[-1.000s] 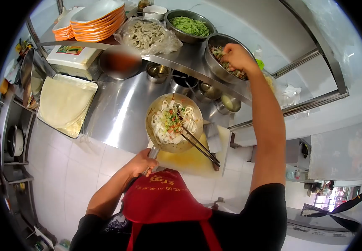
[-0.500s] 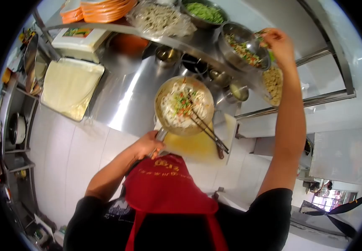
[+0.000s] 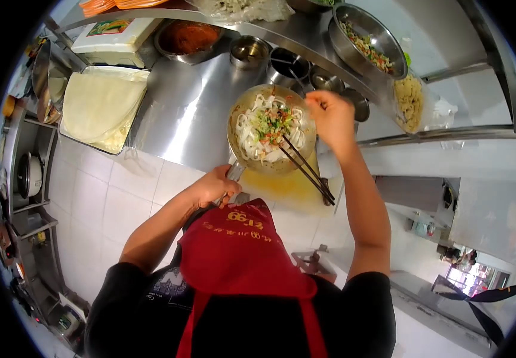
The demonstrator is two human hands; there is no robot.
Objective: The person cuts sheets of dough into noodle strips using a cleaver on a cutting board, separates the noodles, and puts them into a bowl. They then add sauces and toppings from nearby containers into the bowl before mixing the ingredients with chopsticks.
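My left hand (image 3: 215, 186) is wrapped around the handle of a round pan (image 3: 234, 106), which I hold above the counter edge. Wide white noodles (image 3: 247, 138) fill the pan, topped with chopped greens and red bits (image 3: 271, 126). Black chopsticks (image 3: 311, 177) rest in the noodles, sticking out over the pan's right rim. At the pan's upper right, my right hand (image 3: 331, 119) is closed in a pinch on the thin handle of a spoon (image 3: 296, 77). The spoon's other end reaches into a pot of dark liquid (image 3: 284, 63).
A metal bowl of chopped vegetables (image 3: 368, 48) and a bag of beige crumbly food (image 3: 408, 101) sit on the raised shelf (image 3: 305, 45). Behind the pan are a pot of red sauce (image 3: 189, 40) and smaller pots. A tray of pale sheets (image 3: 102, 107) lies left; a yellow board (image 3: 282, 185) lies below.
My right hand has left the vegetable bowl, coming down and left to the spoon by the dark pot. More chopped vegetables lie on the noodles. My left hand still holds the pan.
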